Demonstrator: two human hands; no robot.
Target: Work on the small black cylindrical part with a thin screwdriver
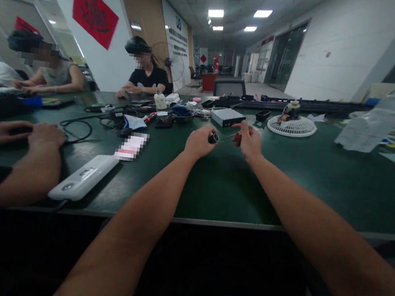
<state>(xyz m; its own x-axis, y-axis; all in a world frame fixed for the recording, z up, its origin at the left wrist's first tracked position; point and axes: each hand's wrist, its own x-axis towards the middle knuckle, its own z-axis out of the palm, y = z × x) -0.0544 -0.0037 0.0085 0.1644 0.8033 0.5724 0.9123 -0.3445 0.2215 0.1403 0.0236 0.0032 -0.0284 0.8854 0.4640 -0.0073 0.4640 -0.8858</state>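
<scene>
My left hand [197, 142] is closed around a small black round part [213, 138], whose light-rimmed end faces right. Held in the fingers of my right hand [251, 142] is a thin screwdriver [227, 136] with a reddish handle. Its metal shaft points left at the black part, and whether the tip touches it I cannot tell. Both hands are above the green table [224, 191]. Just behind them lies a flat grey-and-black box [228, 117]. A white fan grille [291, 127], with a motor-like piece on it, sits to the right.
A white power-bank-like device [85, 177] lies left of my forearm, beside a blurred card [132, 146]. Cables [79, 126] and small parts clutter the left. At far left are a co-worker's hands [47, 134]. Clear plastic wrap [370, 123] stands at right; other people sit around the table.
</scene>
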